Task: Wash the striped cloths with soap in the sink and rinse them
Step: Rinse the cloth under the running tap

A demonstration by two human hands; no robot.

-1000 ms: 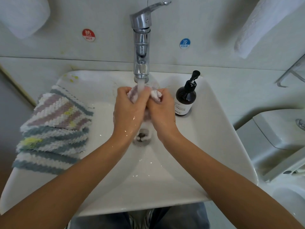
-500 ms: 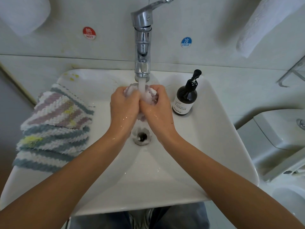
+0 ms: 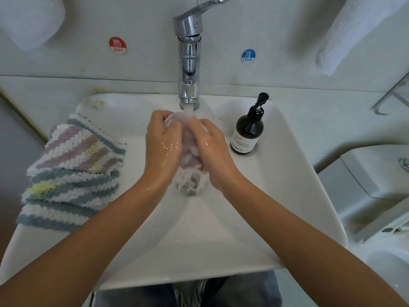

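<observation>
A wet, bunched striped cloth (image 3: 190,151) sits between both my hands over the white sink (image 3: 287,173), under water running from the chrome tap (image 3: 189,63). My left hand (image 3: 162,142) grips its left side and my right hand (image 3: 212,147) grips its right side, fingers curled round it. The cloth's lower end hangs blurred above the drain, which it hides. Several more striped cloths (image 3: 73,171), pink, blue, white and yellow, lie stacked on the sink's left rim. A dark soap pump bottle (image 3: 247,131) stands on the right of the basin.
Red HOT (image 3: 117,45) and blue COLD (image 3: 248,56) stickers mark the wall. White towels (image 3: 352,34) hang at the upper right and upper left. A toilet tank (image 3: 371,173) stands to the right of the sink.
My hands have slid along the cloth in a rubbing motion; more of it now hangs below them, covering the drain that showed before. Water keeps running.
</observation>
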